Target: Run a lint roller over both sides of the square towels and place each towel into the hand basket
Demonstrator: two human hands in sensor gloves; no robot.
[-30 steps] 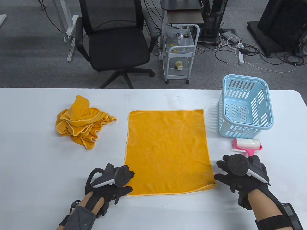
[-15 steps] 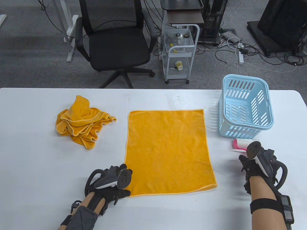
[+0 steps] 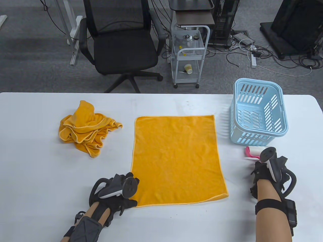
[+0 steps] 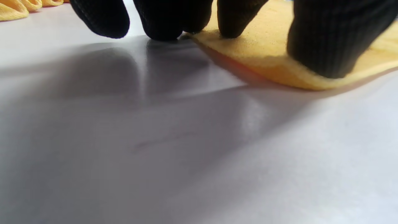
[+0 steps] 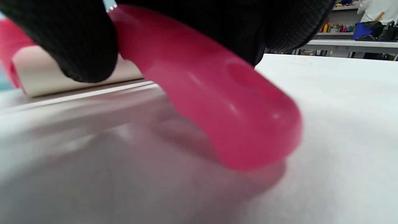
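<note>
While curled round the pink handle of the lint roller (image 3: 253, 152) at lower right, right hand (image 3: 267, 171), flat towel (image 3: 176, 158) leftward, pinned by left hand (image 3: 118, 194) fingertips (image 4: 326, 46).

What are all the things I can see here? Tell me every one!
Flat towel: 1, orange, table middle.
Crumpled towels: a heap, orange, table left; count unclear.
Basket: 1, light blue, table right.
Lint roller: 1, pink with white roll, in front of the basket.
Table: 1, white.
Office chair: 1, black, behind the table.
Cart: 1, white, beside the chair.
Left hand: black glove, fingertips on the flat towel's near corner.
Right hand: black glove, gripping the roller's handle.
</note>
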